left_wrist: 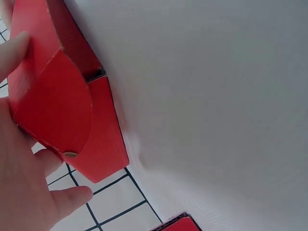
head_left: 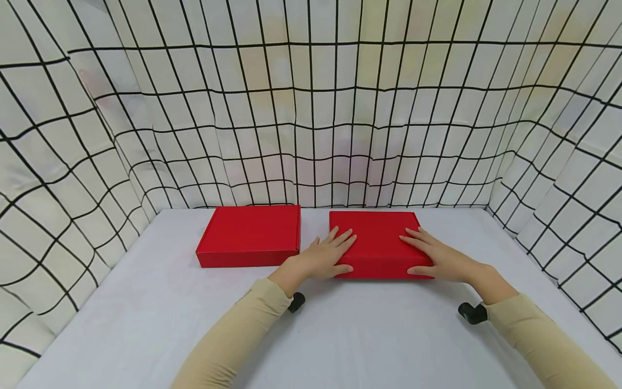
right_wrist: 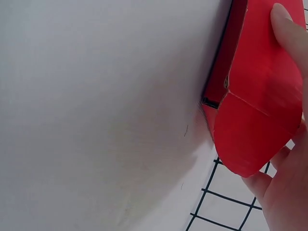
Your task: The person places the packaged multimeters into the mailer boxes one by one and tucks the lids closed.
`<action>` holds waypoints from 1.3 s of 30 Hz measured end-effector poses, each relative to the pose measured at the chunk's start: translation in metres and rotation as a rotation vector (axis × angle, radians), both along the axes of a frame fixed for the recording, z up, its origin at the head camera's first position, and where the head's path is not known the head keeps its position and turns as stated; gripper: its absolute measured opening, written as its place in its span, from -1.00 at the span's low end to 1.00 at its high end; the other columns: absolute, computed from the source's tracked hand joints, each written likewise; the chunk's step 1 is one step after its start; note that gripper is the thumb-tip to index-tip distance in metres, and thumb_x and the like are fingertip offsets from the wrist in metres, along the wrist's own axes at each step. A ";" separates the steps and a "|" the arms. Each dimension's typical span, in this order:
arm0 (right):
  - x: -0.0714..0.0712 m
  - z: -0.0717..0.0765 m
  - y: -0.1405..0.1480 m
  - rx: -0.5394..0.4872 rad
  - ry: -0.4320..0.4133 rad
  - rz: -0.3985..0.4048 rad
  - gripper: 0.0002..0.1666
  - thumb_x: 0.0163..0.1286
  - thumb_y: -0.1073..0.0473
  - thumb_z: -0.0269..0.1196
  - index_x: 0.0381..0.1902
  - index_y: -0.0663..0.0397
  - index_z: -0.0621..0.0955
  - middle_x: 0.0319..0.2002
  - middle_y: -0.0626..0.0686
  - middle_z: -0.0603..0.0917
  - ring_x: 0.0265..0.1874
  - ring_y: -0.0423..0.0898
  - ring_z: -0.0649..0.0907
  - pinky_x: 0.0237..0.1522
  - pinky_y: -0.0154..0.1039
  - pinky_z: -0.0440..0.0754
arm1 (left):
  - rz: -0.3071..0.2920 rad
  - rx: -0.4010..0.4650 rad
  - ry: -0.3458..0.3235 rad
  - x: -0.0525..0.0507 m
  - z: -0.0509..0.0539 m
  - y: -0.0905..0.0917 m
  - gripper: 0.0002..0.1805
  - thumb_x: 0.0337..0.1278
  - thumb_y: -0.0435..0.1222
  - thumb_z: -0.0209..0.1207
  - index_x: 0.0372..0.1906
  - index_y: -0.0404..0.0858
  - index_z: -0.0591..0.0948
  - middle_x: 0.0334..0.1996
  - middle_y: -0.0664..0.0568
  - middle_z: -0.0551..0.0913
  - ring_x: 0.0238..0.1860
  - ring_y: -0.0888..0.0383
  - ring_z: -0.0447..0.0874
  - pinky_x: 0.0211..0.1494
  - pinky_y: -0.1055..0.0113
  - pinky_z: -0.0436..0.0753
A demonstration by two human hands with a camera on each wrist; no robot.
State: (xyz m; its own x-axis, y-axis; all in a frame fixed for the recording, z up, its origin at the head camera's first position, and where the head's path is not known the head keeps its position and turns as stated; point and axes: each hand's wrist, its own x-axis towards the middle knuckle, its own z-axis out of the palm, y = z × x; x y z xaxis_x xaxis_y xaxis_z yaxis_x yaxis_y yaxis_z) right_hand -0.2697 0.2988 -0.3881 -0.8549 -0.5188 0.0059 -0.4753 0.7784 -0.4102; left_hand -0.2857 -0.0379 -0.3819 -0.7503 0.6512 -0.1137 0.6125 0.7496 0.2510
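Observation:
Both hands are at the right-hand red cardboard box [head_left: 374,237], which lies on the white tabletop. My left hand [head_left: 323,258] holds its left end, fingers spread over the top and thumb on the front. At the right end my right hand [head_left: 444,259] holds it likewise, thumb low on the front panel. In the left wrist view a rounded side flap [left_wrist: 62,106] of the lid sticks out beside the box wall. A matching flap [right_wrist: 255,134] stands out in the right wrist view. Whatever is inside the box is hidden.
A second red box [head_left: 255,232], closed, lies on the table to the left. White cloth walls with a black grid [head_left: 320,108] enclose the table [head_left: 369,340] at the back and sides. A dark wrist-worn device [head_left: 472,313] shows by the right cuff, another [head_left: 296,302] by the left.

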 end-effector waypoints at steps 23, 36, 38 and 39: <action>0.004 -0.003 0.001 0.134 0.066 0.027 0.10 0.37 -0.32 0.30 0.65 -0.01 0.11 0.61 0.20 0.02 0.54 0.39 -0.04 0.24 0.32 0.49 | 0.003 -0.050 -0.017 0.005 -0.002 0.005 -0.06 0.45 0.02 0.16 0.68 -0.10 -0.08 0.68 0.05 -0.20 0.64 -0.10 -0.41 0.54 -0.25 0.07; -0.004 0.000 0.001 0.116 0.053 0.043 0.07 0.38 -0.28 0.32 0.64 -0.03 0.13 0.62 0.18 0.01 0.55 0.38 -0.04 0.22 0.29 0.52 | -0.002 -0.039 -0.038 0.003 0.002 0.001 -0.07 0.47 0.01 0.14 0.69 -0.10 -0.09 0.68 0.05 -0.22 0.64 -0.09 -0.44 0.54 -0.25 0.05; -0.006 0.000 0.000 0.118 0.050 0.049 0.06 0.39 -0.27 0.32 0.64 -0.02 0.13 0.62 0.17 0.01 0.54 0.38 -0.04 0.22 0.29 0.52 | 0.001 -0.040 -0.043 0.002 0.000 0.000 -0.08 0.48 0.00 0.14 0.69 -0.10 -0.10 0.68 0.05 -0.23 0.64 -0.09 -0.44 0.54 -0.25 0.05; -0.007 0.001 0.000 0.118 0.047 0.050 0.05 0.39 -0.25 0.32 0.64 -0.02 0.14 0.62 0.17 0.01 0.54 0.37 -0.04 0.23 0.29 0.52 | 0.002 -0.040 -0.046 0.001 0.000 0.001 -0.08 0.48 0.00 0.13 0.69 -0.11 -0.10 0.68 0.05 -0.23 0.64 -0.09 -0.44 0.54 -0.25 0.06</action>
State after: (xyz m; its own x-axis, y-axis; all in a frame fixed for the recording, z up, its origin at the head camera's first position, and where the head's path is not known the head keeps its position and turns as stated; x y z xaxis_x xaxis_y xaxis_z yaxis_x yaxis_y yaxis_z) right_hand -0.2767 0.2990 -0.3876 -0.8281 -0.5603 -0.0183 -0.5312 0.7948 -0.2935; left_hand -0.2842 -0.0372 -0.3819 -0.7450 0.6439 -0.1741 0.5996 0.7609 0.2481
